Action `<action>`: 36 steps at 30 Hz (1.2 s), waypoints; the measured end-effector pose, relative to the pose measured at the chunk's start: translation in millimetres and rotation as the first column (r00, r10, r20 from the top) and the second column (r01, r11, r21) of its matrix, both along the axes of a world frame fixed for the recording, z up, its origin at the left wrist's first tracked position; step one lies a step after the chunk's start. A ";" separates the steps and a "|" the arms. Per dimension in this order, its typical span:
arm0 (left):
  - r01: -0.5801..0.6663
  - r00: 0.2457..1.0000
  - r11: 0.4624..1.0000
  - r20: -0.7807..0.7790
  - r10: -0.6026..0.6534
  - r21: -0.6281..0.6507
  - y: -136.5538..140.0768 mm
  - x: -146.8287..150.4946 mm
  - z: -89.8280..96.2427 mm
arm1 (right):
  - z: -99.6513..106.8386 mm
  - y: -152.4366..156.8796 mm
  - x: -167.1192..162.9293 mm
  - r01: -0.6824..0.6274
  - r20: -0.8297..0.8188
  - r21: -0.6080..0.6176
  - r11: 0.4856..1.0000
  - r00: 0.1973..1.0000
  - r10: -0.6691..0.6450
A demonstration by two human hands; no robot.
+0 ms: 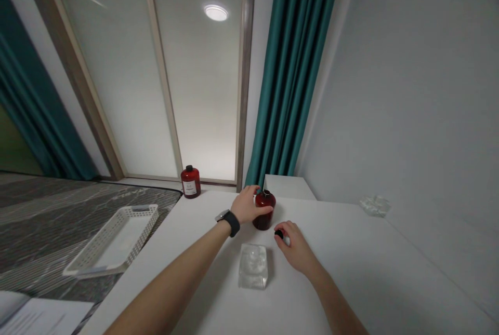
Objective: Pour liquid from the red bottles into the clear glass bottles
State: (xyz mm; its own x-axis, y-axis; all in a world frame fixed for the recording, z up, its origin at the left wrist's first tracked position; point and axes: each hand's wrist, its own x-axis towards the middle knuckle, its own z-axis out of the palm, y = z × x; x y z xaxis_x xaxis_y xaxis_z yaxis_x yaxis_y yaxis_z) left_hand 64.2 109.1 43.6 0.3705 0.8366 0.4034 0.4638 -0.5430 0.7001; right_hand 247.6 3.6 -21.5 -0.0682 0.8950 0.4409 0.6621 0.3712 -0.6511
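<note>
My left hand (245,206), with a dark watch on the wrist, is wrapped round a dark red bottle (265,219) that stands upright on the white table. The bottle's narrow neck shows no cap on it. A small black cap (279,233) is pinched between the thumb and fingers of my right hand (295,250), just right of and nearer than the bottle. In front of both hands sits a clear, glass-like block or container (253,267); what is inside it, if anything, I cannot make out.
Another red bottle (191,183), with a white label and black cap, stands at the table's far left corner. Crumpled clear plastic (375,205) lies at the right. Left of the white table (335,293) are a white perforated basket (128,215) and papers (47,317).
</note>
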 end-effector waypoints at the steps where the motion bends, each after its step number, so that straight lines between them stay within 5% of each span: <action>1: -0.002 1.000 1.000 0.004 0.002 -0.010 0.9 3.6 -0.9 | 0.1 -0.1 -0.1 -0.004 -0.009 0.003 1.000 1.000 0.004; 6: 0.046 0.997 0.995 0.058 -0.041 -0.088 2.8 2.7 -9.3 | 2.7 0.6 1.6 -0.015 -0.065 0.011 1.000 0.998 0.016; 14: 0.242 0.963 0.958 0.157 -0.219 -0.151 -12.4 -45.0 -12.7 | 3.4 10.7 14.9 0.072 -0.275 -0.014 0.997 0.959 -0.074; 20: 0.239 0.914 0.957 0.370 -0.166 -0.162 -32.1 -50.8 -33.3 | 4.9 10.6 5.9 0.105 -0.384 -0.049 0.993 0.916 -0.116; 27: 0.090 0.912 0.980 0.409 -0.009 -0.179 -38.4 -44.1 -38.6 | 9.9 7.9 -8.2 0.103 -0.434 -0.003 0.995 0.896 -0.094; 36: 0.190 0.866 0.959 0.495 -0.063 -0.210 -47.0 -43.5 -39.5 | 63.3 24.7 -42.9 0.021 -0.374 0.135 0.991 0.927 0.031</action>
State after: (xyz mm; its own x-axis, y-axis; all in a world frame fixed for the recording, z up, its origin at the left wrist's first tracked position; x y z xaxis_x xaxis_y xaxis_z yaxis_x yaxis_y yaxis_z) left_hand 20.8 62.0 4.1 0.2937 0.8905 0.3476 -0.0246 -0.3565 0.9340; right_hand 204.7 28.3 41.7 0.1208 0.8260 0.5506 0.3779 0.4746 -0.7949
